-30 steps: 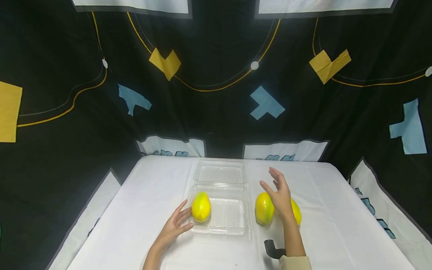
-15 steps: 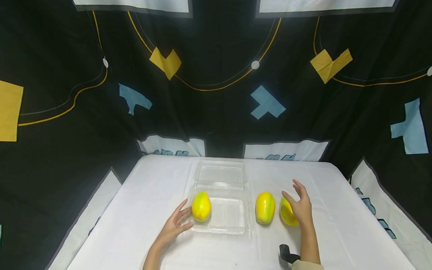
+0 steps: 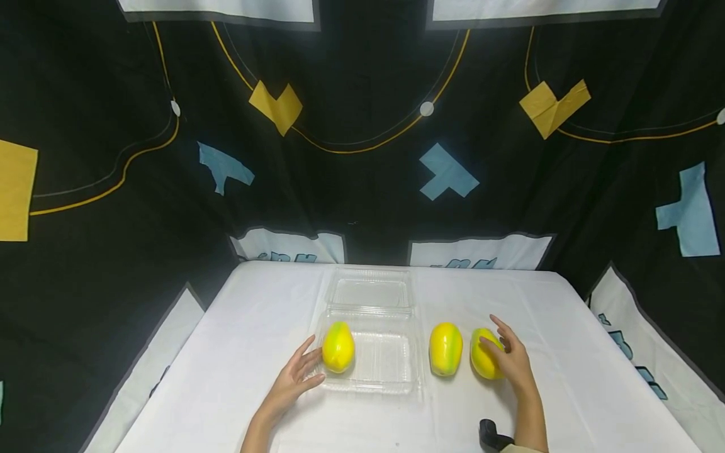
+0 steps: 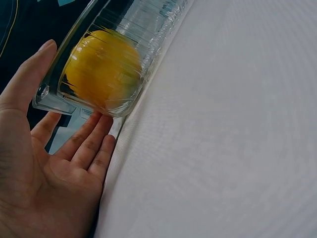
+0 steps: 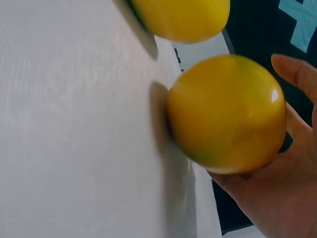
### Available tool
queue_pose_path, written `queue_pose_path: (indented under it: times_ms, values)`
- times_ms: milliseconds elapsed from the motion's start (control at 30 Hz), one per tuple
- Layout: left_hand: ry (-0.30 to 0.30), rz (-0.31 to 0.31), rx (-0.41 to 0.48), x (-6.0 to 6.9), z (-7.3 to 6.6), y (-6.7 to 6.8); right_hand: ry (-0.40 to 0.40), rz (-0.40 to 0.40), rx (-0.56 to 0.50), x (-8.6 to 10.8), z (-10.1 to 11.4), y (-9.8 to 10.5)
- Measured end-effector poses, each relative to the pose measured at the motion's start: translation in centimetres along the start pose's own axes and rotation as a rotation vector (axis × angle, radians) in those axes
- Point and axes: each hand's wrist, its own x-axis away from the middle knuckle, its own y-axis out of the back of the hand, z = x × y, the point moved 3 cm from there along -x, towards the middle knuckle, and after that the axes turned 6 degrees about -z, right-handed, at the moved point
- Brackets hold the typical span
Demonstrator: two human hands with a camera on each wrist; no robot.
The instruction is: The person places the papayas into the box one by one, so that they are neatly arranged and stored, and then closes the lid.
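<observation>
In the head view, my left hand (image 3: 287, 385) is spread at the left edge of the clear plastic container (image 3: 385, 382), its fingertips at the wall. A yellow-green fruit (image 3: 338, 347) lies in the container's left part, seen through the wall in the left wrist view. My right hand (image 3: 514, 362) is around the far-right fruit (image 3: 483, 360), thumb over its near side, other fingers beyond it. In the right wrist view, the thumb stands apart from that fruit (image 5: 228, 114), with fingers partly hidden behind it. Another fruit (image 3: 445, 349) lies between the container and this one.
The container's lid (image 3: 370, 292) lies folded back behind its base on the white table (image 3: 226, 352). A black object (image 3: 491, 434) sits by my right wrist. A dark curtain (image 3: 351, 201) with yellow and blue patches hangs behind the table.
My right hand has moved right from above the middle fruit to the far-right one, then lowered, its fingers bending more around it. My left hand has stayed in place.
</observation>
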Motion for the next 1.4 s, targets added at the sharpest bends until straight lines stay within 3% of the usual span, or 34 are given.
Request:
queue_pose_path:
  times_ms: [133, 333, 700, 1000, 1400]
  values:
    - [-0.008, 0.011, 0.007, 0.1, 0.0, 0.1, -0.04, 0.049, 0.0, 0.0, -0.9, 0.0]
    - [-0.008, 0.023, 0.018, 0.1, 0.1, 0.1, -0.097, 0.113, 0.03, 1.1, 1.3, 0.3]
    - [-0.025, 0.03, 0.018, 0.0, 0.1, 0.1, -0.141, 0.146, 0.06, 1.4, 0.9, 0.1]
    - [-0.028, 0.037, 0.018, 0.1, 0.2, 0.2, -0.128, 0.216, 0.013, 1.8, 0.8, 0.4]
    - [-0.021, 0.039, 0.023, 0.1, 0.1, 0.1, -0.117, 0.233, -0.018, 2.1, 0.2, 0.6]
